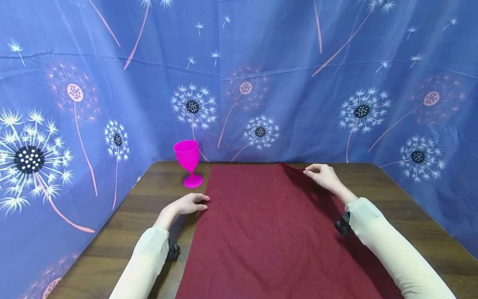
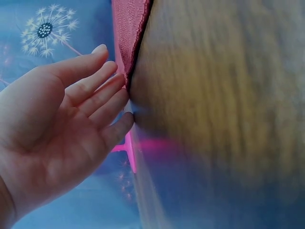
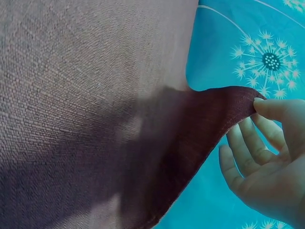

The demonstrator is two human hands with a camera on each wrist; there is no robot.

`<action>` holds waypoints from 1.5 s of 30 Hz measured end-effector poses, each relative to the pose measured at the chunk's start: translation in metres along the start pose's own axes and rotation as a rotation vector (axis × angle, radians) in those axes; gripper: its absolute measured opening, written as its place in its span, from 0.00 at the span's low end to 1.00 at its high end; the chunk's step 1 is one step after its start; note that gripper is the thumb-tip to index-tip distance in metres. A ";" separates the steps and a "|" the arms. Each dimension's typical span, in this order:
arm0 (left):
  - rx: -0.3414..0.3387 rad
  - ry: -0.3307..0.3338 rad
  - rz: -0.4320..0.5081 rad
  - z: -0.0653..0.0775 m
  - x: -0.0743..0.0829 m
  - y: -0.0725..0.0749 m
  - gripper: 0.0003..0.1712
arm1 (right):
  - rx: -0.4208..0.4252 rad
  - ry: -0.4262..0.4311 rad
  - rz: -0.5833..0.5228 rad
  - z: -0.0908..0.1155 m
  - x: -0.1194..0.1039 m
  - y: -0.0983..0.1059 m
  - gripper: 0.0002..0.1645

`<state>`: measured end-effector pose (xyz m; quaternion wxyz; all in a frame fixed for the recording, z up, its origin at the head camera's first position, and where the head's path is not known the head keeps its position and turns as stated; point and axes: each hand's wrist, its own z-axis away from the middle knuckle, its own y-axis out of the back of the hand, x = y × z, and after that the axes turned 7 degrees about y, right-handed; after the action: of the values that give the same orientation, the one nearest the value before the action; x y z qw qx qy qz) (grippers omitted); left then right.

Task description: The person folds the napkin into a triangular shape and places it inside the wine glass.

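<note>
A dark red cloth (image 1: 246,232) lies over the middle of the wooden table. My right hand (image 1: 324,177) pinches its far right corner between thumb and fingers and holds that corner raised, as the right wrist view shows with the lifted cloth edge (image 3: 224,114). At the cloth's left edge, my left hand (image 1: 188,204) has loosely extended fingers, with the fingertips right at the edge. In the left wrist view the left palm (image 2: 62,119) shows nothing in it. A bright pink goblet (image 1: 188,158) stands upright on the table, beyond the left hand and left of the cloth.
The wooden table (image 1: 149,199) shows along both sides of the cloth. A blue curtain (image 1: 298,104) with a dandelion print hangs behind the table's far edge and along both sides.
</note>
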<state>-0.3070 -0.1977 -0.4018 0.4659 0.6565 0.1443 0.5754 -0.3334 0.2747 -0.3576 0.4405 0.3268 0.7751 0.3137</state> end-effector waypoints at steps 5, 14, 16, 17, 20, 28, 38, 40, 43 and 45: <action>-0.001 0.017 -0.013 0.001 -0.003 0.000 0.20 | -0.007 0.020 -0.003 -0.001 -0.005 -0.001 0.16; -0.008 -0.007 0.028 0.000 -0.005 -0.002 0.19 | -0.004 0.048 -0.009 0.005 -0.009 -0.008 0.13; -0.010 -0.011 0.030 -0.001 -0.006 -0.003 0.19 | -0.010 0.055 -0.017 0.007 -0.010 -0.009 0.13; -0.009 -0.009 0.036 -0.001 -0.006 -0.003 0.19 | -0.012 0.058 -0.018 0.008 -0.011 -0.009 0.12; -0.010 -0.015 0.045 -0.002 -0.006 -0.002 0.18 | -0.020 0.067 -0.019 0.010 -0.012 -0.009 0.11; -0.014 -0.011 0.039 -0.004 -0.004 -0.001 0.21 | -0.062 0.067 -0.034 0.016 -0.015 -0.007 0.11; -0.010 -0.016 0.033 -0.004 -0.003 -0.001 0.21 | -0.072 0.076 -0.037 0.022 -0.021 -0.009 0.09; -0.003 -0.019 0.029 -0.004 -0.003 -0.001 0.21 | -0.078 0.077 -0.040 0.023 -0.023 -0.010 0.09; 0.008 -0.013 0.023 -0.004 -0.003 -0.001 0.21 | -0.090 0.084 -0.053 0.025 -0.026 -0.012 0.09; 0.012 -0.004 0.022 -0.004 -0.003 -0.002 0.21 | -0.104 0.088 -0.061 0.027 -0.028 -0.014 0.08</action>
<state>-0.3106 -0.1976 -0.4053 0.4557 0.6620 0.1397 0.5784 -0.3016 0.2504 -0.3661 0.4319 0.2658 0.7859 0.3540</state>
